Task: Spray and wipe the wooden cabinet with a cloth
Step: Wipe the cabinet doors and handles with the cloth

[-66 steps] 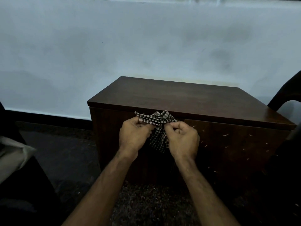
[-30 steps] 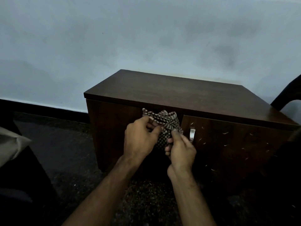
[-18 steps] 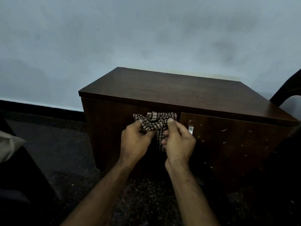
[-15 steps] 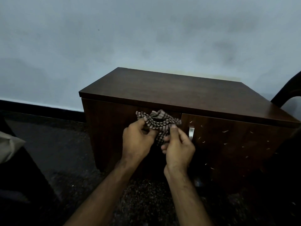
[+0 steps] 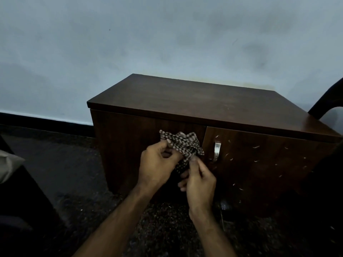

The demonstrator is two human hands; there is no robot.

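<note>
A low dark wooden cabinet stands against a pale wall, with two front doors and a metal handle on the right door. In front of the left door I hold a bunched checked cloth with both hands. My left hand pinches its upper left part. My right hand is lower and pinches its lower right edge with thumb and forefinger. Small pale droplets or flecks speckle the right door. No spray bottle is in view.
A dark chair arm curves up at the right edge behind the cabinet. A dark piece of furniture with a pale cushion sits at the left edge. The floor is dark and speckled. A black skirting runs along the wall.
Both hands keep working the cloth between the fingers. My right hand has dropped lower on the cloth, uncovering the door handle. The view has tilted down slightly.
</note>
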